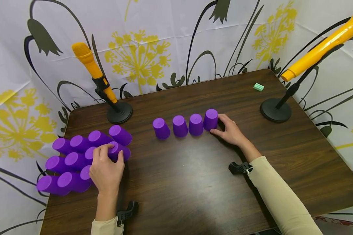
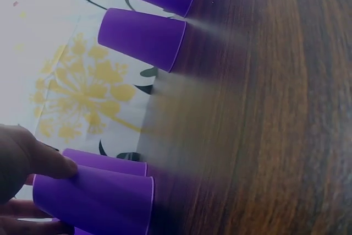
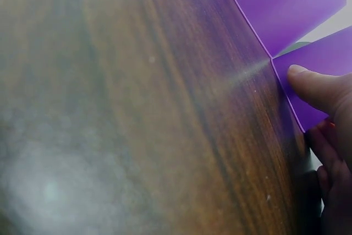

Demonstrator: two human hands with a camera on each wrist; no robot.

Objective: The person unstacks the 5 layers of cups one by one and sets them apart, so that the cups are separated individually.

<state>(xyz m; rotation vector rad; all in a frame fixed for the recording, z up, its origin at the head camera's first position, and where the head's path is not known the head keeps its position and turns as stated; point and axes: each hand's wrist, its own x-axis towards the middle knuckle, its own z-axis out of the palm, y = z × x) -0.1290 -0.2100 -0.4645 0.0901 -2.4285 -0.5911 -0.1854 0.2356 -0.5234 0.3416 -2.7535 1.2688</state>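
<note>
Upside-down purple cups stand on the brown table in two groups. At the left, my left hand [image 1: 106, 169] pinches a purple cup [image 1: 120, 151] at the right end of the middle row; the left wrist view shows the thumb on the side of this held cup [image 2: 96, 202]. Several more cups [image 1: 73, 181] stand around and behind that hand. In the table's middle a short row of cups [image 1: 180, 126] stands side by side. My right hand [image 1: 230, 130] holds the row's rightmost cup [image 1: 210, 119], its thumb [image 3: 311, 83] lying on the near side in the right wrist view.
A yellow microphone [image 1: 89, 62] on a black stand is at the back left. Another yellow microphone [image 1: 326, 42] leans over its round black base [image 1: 276, 110] at the right. A small mint-green toy brick [image 1: 258, 87] lies near the back right corner. Patterned cloth hangs behind.
</note>
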